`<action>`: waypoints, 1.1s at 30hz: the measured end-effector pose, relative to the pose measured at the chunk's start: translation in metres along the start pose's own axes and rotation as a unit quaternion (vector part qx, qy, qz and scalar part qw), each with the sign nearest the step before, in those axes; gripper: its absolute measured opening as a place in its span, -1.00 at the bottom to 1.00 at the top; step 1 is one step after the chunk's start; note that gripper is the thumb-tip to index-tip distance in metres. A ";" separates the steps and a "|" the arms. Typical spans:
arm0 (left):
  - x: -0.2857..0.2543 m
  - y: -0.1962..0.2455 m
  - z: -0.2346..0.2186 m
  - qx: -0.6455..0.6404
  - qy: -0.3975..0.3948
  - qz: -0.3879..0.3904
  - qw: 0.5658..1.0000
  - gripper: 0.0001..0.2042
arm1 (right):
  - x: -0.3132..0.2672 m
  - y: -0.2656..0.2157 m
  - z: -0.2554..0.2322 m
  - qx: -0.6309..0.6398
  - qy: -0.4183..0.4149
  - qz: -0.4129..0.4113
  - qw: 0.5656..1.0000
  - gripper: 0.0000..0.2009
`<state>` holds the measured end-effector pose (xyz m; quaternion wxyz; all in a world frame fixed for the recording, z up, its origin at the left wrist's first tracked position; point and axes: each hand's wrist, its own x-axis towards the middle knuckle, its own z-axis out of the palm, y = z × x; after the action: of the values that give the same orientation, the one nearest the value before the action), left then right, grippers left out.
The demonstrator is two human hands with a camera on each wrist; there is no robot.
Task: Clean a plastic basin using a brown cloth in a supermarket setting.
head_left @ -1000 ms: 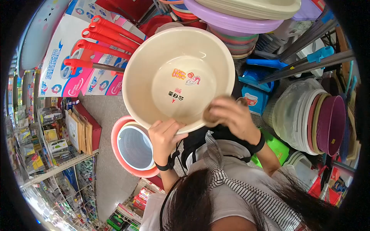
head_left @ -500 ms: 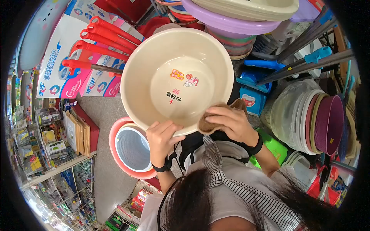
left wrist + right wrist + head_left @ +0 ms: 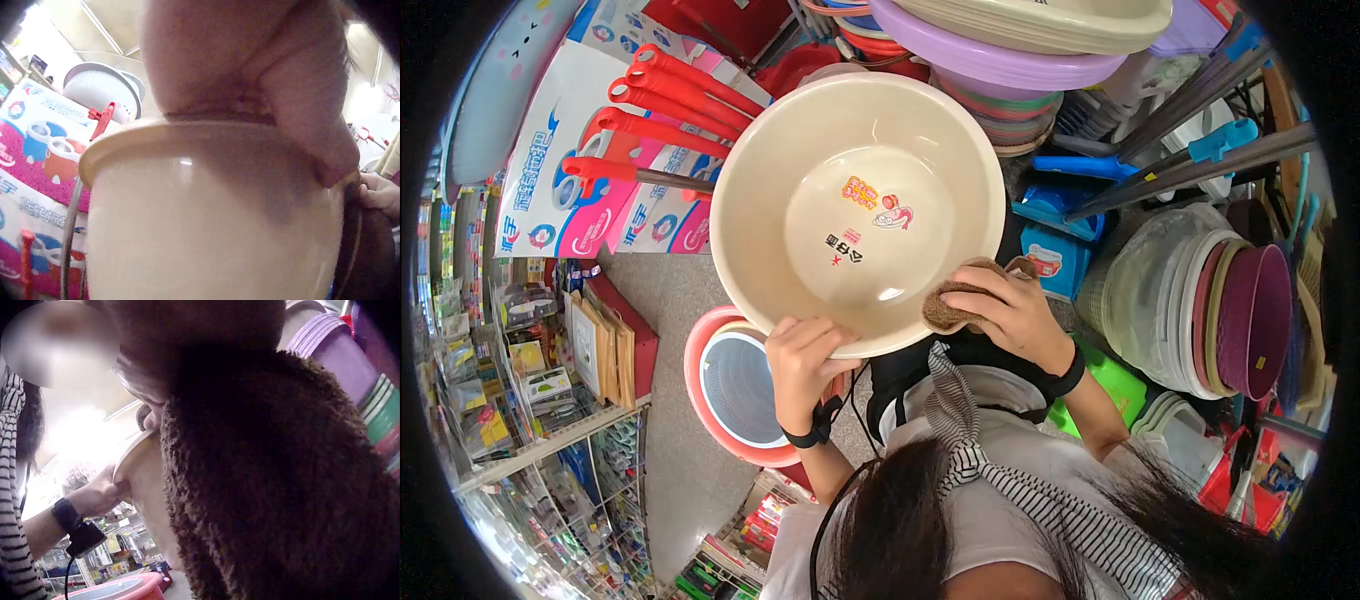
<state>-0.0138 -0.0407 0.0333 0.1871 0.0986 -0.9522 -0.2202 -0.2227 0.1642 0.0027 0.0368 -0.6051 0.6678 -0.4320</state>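
A large cream basin (image 3: 775, 210) with printed stickers on its inner bottom is tilted toward me in the head view. My left hand (image 3: 805, 362) grips its near rim, fingers over the inside and thumb beneath; the left wrist view shows that hand over the rim above the basin's outer wall (image 3: 206, 225). In my right hand (image 3: 1005, 315) is a brown fluffy cloth (image 3: 945, 312), bunched between the fingers and held at the basin's right near rim. The same cloth (image 3: 269, 487) hangs large and dark in the right wrist view, hiding much of the basin.
Red-handled mops (image 3: 670, 125) and printed boxes (image 3: 540, 190) stand to the left. A pink basin (image 3: 698, 400) holding a pale blue basket (image 3: 745, 385) sits below left. Stacked purple basins (image 3: 1000, 55) rise behind, with nested baskets (image 3: 1260, 320) at the right. A goods shelf (image 3: 550, 440) lines the left.
My right hand has shifted the brown cloth along the rim at the right, its fingers now tighter round it. The left hand has slid slightly left with the basin.
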 end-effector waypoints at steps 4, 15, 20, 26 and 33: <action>0.005 0.012 0.000 0.044 -0.024 0.014 0.999 -0.71 | -0.014 0.006 0.013 -0.062 0.058 0.012 0.996 -0.63; 0.019 0.055 0.036 0.104 -0.034 0.015 0.994 -0.67 | -0.011 -0.024 0.019 -0.069 0.061 0.014 0.996 -0.62; 0.021 0.047 0.014 0.013 -0.028 0.047 0.998 -0.75 | -0.003 0.009 -0.017 -0.104 0.039 0.038 0.993 -0.50; 0.013 0.025 0.011 0.011 -0.009 0.046 0.999 -0.74 | -0.006 0.017 -0.014 -0.081 0.002 0.011 0.997 -0.44; 0.014 0.019 0.002 -0.005 -0.013 0.041 0.999 -0.74 | -0.010 0.021 -0.008 -0.108 -0.030 -0.007 0.994 -0.49</action>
<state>-0.0292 -0.0271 0.0444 0.1842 0.0561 -0.9566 -0.2189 -0.2412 0.1750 -0.0098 -0.0119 -0.6229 0.7049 -0.3392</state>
